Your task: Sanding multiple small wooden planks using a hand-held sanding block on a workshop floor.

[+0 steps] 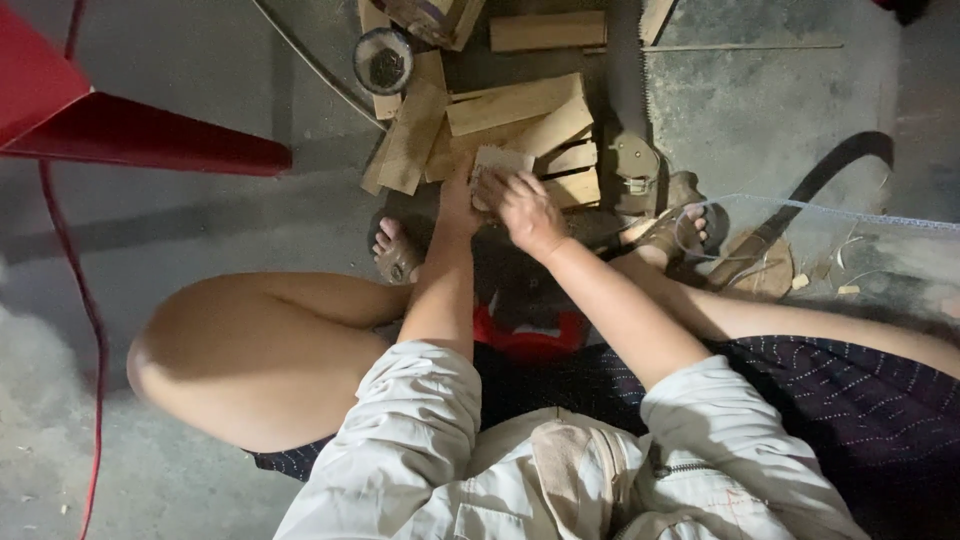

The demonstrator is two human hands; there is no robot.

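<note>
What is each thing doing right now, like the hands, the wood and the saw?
Left hand: gripping the small wood block.
Right hand: pressed on the same block.
Small wood block: held over the pile.
Wood pieces: lying piled on the floor.
Saw: lying flat, untouched.
Round tin: open.

Both arms reach forward and down between the spread bare knees, sleeves pushed up to the elbows. The left hand (458, 205) lies lower, fingers pointing ahead and mostly hidden under the other. The right hand (525, 210) comes in from the right, palm down, fingers curled, its wrist crossing just beside the left.
</note>
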